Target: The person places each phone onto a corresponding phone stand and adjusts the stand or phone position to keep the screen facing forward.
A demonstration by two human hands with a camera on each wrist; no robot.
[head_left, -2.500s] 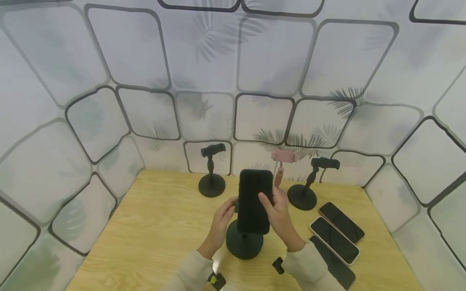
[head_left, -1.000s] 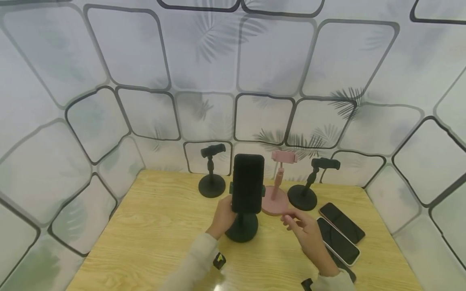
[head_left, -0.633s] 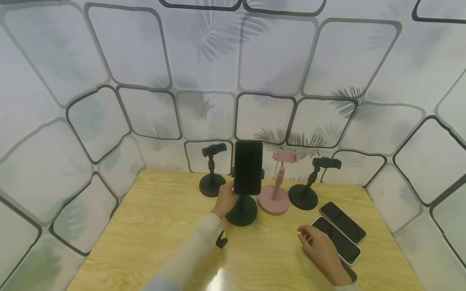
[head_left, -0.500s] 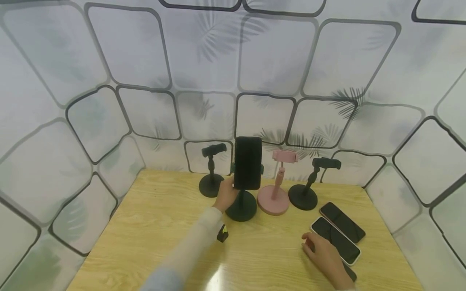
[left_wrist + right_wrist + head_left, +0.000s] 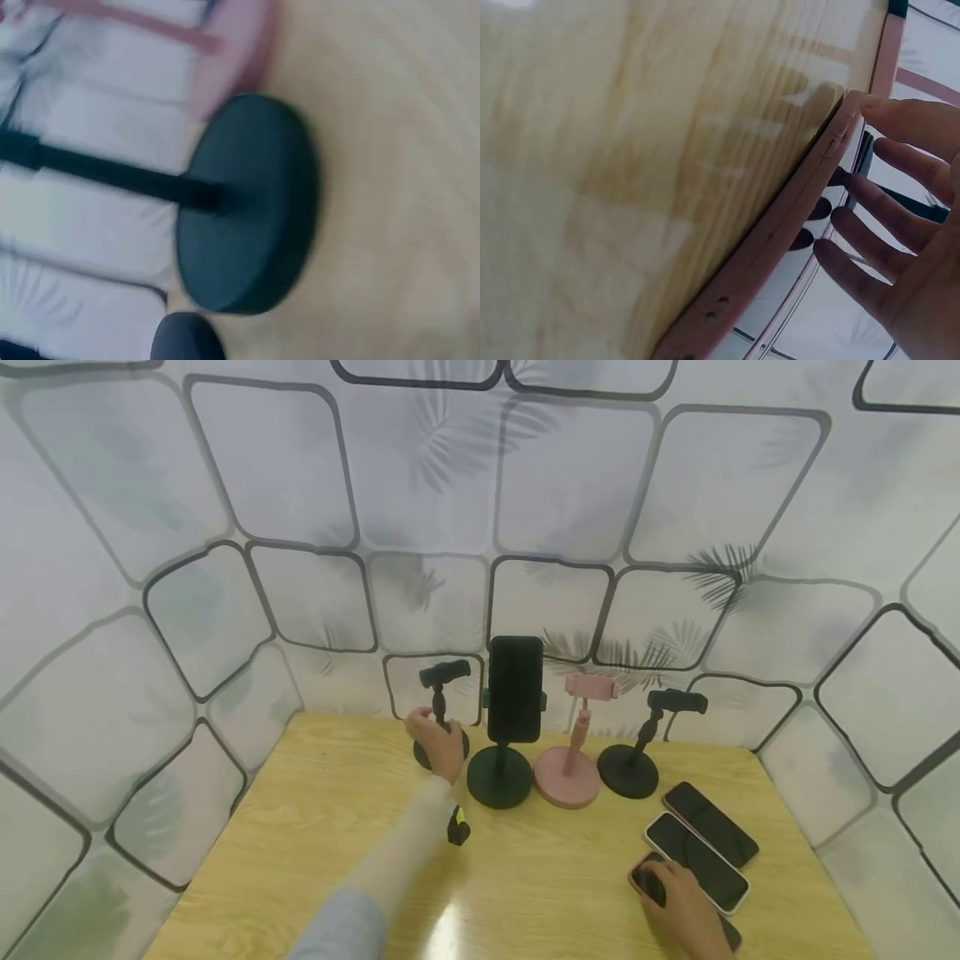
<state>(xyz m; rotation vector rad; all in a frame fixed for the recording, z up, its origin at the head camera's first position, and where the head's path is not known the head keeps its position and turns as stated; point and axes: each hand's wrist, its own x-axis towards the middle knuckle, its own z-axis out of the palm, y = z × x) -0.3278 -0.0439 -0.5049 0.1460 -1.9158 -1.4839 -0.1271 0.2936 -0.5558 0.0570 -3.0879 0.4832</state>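
Observation:
In the head view my left hand (image 5: 441,745) is at the pole of the left black phone stand (image 5: 445,673), its fingers on one side and thumb on the other; I cannot tell whether they close on it. Right beside it stands the dark green phone stand (image 5: 498,781) with a black phone (image 5: 515,689) upright in its clamp; its round base (image 5: 240,202) fills the left wrist view. My right hand (image 5: 678,902) covers part of the nearest flat phone (image 5: 651,885). In the right wrist view the thumb meets this phone's pink edge (image 5: 765,240), and outstretched fingertips touch its screen.
A pink phone stand (image 5: 567,781) and another black stand (image 5: 628,772) continue the row along the table's back edge. A white-framed phone (image 5: 697,862) and a dark-screened phone (image 5: 710,824) lie at the right. Patterned fabric walls rise behind the wooden table (image 5: 330,827).
The green stand with its phone has moved back into the row. My left hand has left it for the left black stand. My right hand has gone from the mounted phone to the nearest flat phone.

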